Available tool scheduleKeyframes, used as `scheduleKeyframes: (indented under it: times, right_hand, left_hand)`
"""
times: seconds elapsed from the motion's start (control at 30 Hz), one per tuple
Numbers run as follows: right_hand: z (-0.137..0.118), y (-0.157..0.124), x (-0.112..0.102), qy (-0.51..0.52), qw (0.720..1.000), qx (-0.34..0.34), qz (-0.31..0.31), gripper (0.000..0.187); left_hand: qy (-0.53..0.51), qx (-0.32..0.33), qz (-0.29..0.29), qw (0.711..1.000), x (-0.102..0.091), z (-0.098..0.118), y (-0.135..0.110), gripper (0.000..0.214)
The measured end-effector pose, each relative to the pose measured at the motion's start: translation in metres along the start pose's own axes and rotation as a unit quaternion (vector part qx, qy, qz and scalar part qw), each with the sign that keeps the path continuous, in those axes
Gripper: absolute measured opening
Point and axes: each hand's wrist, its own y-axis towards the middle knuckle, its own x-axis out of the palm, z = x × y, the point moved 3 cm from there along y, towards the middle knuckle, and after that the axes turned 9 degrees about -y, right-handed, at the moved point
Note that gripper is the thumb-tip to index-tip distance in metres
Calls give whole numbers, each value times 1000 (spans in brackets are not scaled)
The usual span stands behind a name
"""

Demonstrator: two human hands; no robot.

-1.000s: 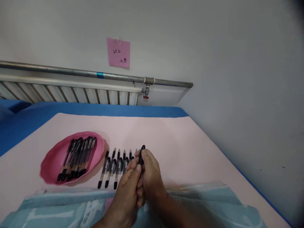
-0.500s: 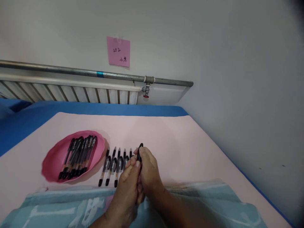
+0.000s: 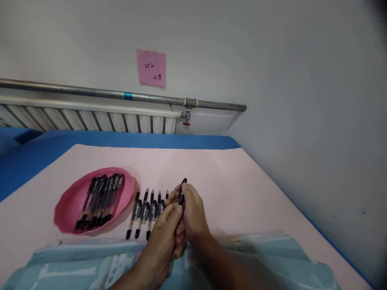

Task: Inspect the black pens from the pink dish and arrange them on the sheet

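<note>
Both of my hands meet over the pink sheet near the front. My right hand (image 3: 193, 213) is closed round a black pen (image 3: 182, 191) whose upper end sticks up above the fingers. My left hand (image 3: 166, 229) pinches the lower part of the same pen, which its fingers hide. Just left of the hands, several black pens (image 3: 144, 213) lie in a row on the sheet, partly covered by my fingers. Further left, a pink dish (image 3: 69, 209) holds several more black pens (image 3: 101, 199).
A light teal cloth (image 3: 75, 266) covers the front edge. The pink sheet (image 3: 226, 181) lies on a blue surface (image 3: 60, 141). Behind it run a radiator (image 3: 90, 119) and a metal pipe (image 3: 151, 98); a pink note (image 3: 151, 67) hangs on the wall. A white wall stands close on the right.
The hands have stayed together on the pen. The pen's upper end now shows a little higher above my right hand's fingers.
</note>
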Motion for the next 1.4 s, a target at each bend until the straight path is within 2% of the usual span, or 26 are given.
scheduleKeyframes:
  times: [0.13,0.23,0.4,0.47,0.57,0.7,0.83,1.07,1.17,1.27,1.4]
  right_hand:
    - [-2,3,-9,-3,1000,-17,11,32]
    - [-6,11,-23,30,998,-39,50,30]
    - [-22,22,-49,58,991,-65,97,24]
    - [-26,22,-51,50,995,-50,70,19]
    - [-23,17,-42,16,999,11,-30,13]
    - [-12,6,-24,-31,986,70,-145,12]
    - [-10,1,-17,-45,981,68,-176,11]
    - [-6,0,-17,-32,977,78,-194,21]
    - [-10,4,-25,-23,982,67,-176,21]
    - [-17,14,-49,-13,992,49,-113,19]
    - [-16,27,-88,-139,988,55,-47,17]
  left_hand:
    - [53,-8,-17,998,-6,2,3,28]
    - [78,-35,-21,996,-8,3,4,28]
    - [-16,-9,-31,999,-14,13,9,28]
    - [-54,3,-27,998,-17,17,11,29]
    - [-83,4,-39,996,-20,22,13,26]
    - [-83,5,-61,995,-19,24,11,25]
    - [-60,12,-62,996,-18,24,9,26]
    - [-48,15,-93,994,-13,19,7,26]
    - [-37,33,-80,996,-14,18,8,26]
    - [-11,67,-37,997,-22,24,13,29]
    - [-9,89,-28,996,-29,36,20,30]
